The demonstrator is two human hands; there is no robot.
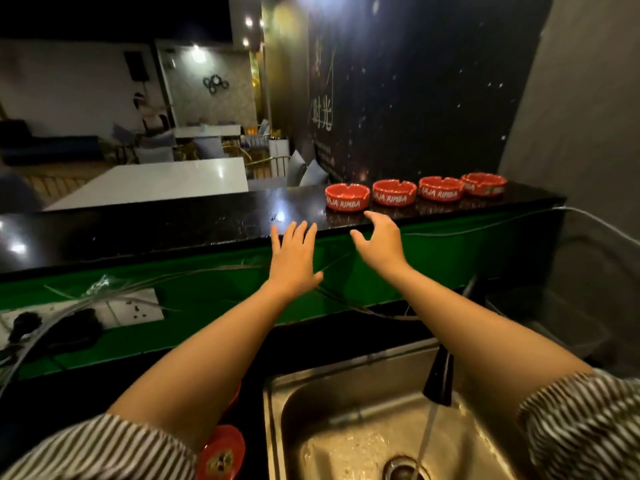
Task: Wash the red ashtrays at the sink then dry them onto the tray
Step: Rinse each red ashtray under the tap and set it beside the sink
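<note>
Four red ashtrays sit in a row on the black bar counter (207,223), upper right of frame, about 1 o'clock from the hands. Nearest ashtray (347,197), then second ashtray (394,192), third ashtray (440,189), far ashtray (484,183) by the grey wall. All upright, rims up, white lettering facing the person, each just beside or touching the next. Lined up along the ledge, probably staged for washing; none looks wet, hard to tell.

Right hand (380,242) reaches up at the counter edge, fingers spread and curled, empty, fingertips just below the nearest ashtray, not touching it. Judged: about to grab that one. Left hand (294,258) at 9 o'clock of the right hand, fingers splayed flat, empty, over the counter lip; contact with the counter unclear. Maybe bracing, maybe going for a two-hand pickup.

Sink (277,403) at 6 o'clock, bottom of frame, steel. Black faucet (439,382) running, stream hitting near the drain (403,471). Water already on, so the wash spot is ready.

Red object (221,452) at 7 o'clock, left of the sink, mostly hidden under the left forearm; could be the tray or another ashtray, cannot tell.

Green panel (433,258) below the counter, socket strip (131,308) with cables at 9 o'clock. Keep drips off that side.

Task judged early: four still unwashed.
</note>
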